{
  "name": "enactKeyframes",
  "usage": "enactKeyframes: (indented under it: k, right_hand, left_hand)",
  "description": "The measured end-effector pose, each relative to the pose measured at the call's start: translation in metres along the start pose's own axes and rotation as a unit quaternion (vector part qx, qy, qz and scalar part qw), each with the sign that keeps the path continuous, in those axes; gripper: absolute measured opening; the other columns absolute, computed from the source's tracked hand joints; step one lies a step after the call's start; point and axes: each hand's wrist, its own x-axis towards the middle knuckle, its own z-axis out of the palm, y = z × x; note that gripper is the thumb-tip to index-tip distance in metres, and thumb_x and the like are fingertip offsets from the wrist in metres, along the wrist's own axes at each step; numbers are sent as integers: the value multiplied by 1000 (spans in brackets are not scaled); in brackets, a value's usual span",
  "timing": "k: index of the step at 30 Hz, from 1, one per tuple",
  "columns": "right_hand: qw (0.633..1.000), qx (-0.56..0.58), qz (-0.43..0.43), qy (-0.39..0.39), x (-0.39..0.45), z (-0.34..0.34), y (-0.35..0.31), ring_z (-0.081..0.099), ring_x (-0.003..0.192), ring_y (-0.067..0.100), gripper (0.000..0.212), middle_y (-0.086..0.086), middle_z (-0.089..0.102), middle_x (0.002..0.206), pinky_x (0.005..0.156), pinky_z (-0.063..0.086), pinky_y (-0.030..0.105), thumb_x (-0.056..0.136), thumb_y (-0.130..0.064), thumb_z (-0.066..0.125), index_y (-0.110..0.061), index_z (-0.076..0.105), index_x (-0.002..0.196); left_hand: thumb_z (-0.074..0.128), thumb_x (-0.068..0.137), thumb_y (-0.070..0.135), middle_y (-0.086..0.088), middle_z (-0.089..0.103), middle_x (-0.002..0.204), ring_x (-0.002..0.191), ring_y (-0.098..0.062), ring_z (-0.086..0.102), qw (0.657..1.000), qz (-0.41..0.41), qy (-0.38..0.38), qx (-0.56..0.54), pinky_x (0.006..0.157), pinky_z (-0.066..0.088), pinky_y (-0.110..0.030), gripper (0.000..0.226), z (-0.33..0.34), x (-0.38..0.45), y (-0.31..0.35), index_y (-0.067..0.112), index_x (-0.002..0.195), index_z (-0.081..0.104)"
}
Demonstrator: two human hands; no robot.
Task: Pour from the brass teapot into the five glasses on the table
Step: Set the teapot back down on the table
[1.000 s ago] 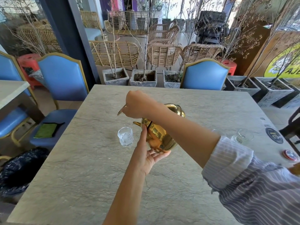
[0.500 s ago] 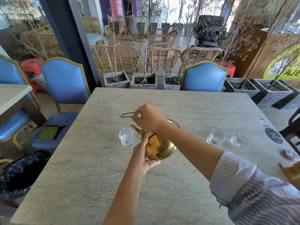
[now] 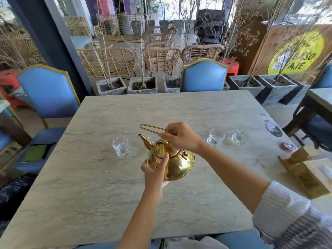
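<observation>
Pot has come back from a steep tip to near level over the last second: the brass teapot (image 3: pixel 173 161) now sits body-down with the spout (image 3: pixel 145 141) pointing up and left, clear of any rim, no stream visible. Read: one pour just ended, most likely into the left glass (image 3: pixel 121 146), which sits left of the spout, apart from it, with some clear liquid in it. Another glass is partly hidden right behind the spout. Two more glasses (image 3: pixel 215 138) and (image 3: pixel 239 136) stand off to the right of the handle grip, well apart from the pot; fill level unclear. Fifth glass not visible, probably behind the pot or arm. So the task looks early, next target likely the hidden glass. Right hand (image 3: pixel 181 137) is clamped on the wire handle (image 3: pixel 152 128), forearm reaching in from lower right, wrist roughly flat. Left hand (image 3: pixel 155 170) comes up from below, palm cupped against the pot's near-left side, thumb pressed on the shoulder by the lid, steadying. Pot is held off the table (image 3: pixel 107 194).
</observation>
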Motion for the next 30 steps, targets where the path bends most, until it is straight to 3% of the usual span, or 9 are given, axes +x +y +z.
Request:
enactKeyframes:
  k: [3, 6, 9, 14, 16, 20, 24, 30]
  right_hand:
    - [998, 54, 33, -4, -23, -18, 22, 53, 56, 18, 38, 7, 55, 63, 57, 43, 33, 89, -31, 68, 5, 61, 80]
    - [995, 83, 58, 13, -47, -34, 48, 54, 55, 15, 34, 4, 55, 62, 57, 43, 33, 87, -32, 69, -2, 58, 75]
    - [990, 106, 85, 50, -70, -48, 71, 51, 50, 11, 33, 3, 53, 60, 54, 41, 30, 88, -28, 69, 0, 58, 74]
    - [980, 141, 113, 83, -109, -76, 107, 46, 45, 2, 28, -2, 50, 60, 48, 39, 16, 91, -26, 66, -12, 56, 70]
    - [976, 148, 127, 102, -124, -87, 123, 46, 45, 0, 26, -3, 50, 60, 47, 39, 13, 92, -26, 66, -11, 58, 72]
    - [961, 180, 149, 149, -148, -109, 149, 46, 46, 6, 25, -1, 50, 57, 51, 37, 22, 89, -27, 69, -10, 61, 72]
    - [958, 166, 155, 174, -164, -130, 169, 43, 44, 9, 30, 0, 52, 52, 49, 36, 23, 88, -27, 70, -13, 58, 64]
    - [957, 153, 162, 186, -181, -154, 196, 44, 47, 12, 30, -2, 51, 50, 48, 37, 22, 87, -27, 71, -12, 60, 65]
  left_hand:
    - [91, 70, 40, -11, 32, 159, 137, -32, 47, 1000, -14, 1, 14, 101, 51, -61, 122, 17, -8, -19, 21, 159, 9]
    - [94, 66, 40, -14, 41, 152, 133, -33, 51, 999, -29, -10, 27, 98, 55, -58, 113, 35, -15, -36, 7, 151, 27]
    - [99, 44, 50, -14, 55, 140, 123, -30, 59, 997, -48, -38, 35, 92, 59, -53, 116, 56, -21, -55, 4, 137, 46]
    - [99, 13, 59, -12, 60, 134, 116, -29, 65, 995, -56, -69, 42, 92, 59, -55, 136, 93, -25, -94, 7, 129, 51]
    - [98, 16, 58, -11, 55, 139, 121, -29, 61, 993, -59, -83, 56, 97, 57, -55, 137, 108, -30, -104, 9, 132, 46]
    - [98, 22, 58, -10, 45, 148, 131, -30, 53, 990, -60, -109, 71, 104, 52, -53, 141, 140, -40, -120, 14, 142, 38]
    - [99, 54, 36, -12, 43, 153, 139, -32, 46, 986, -78, -132, 60, 114, 41, -56, 120, 171, -51, -133, 12, 151, 33]
    - [96, 62, 32, -16, 35, 158, 144, -36, 39, 983, -108, -125, 75, 113, 43, -55, 119, 206, -60, -153, 5, 154, 25]
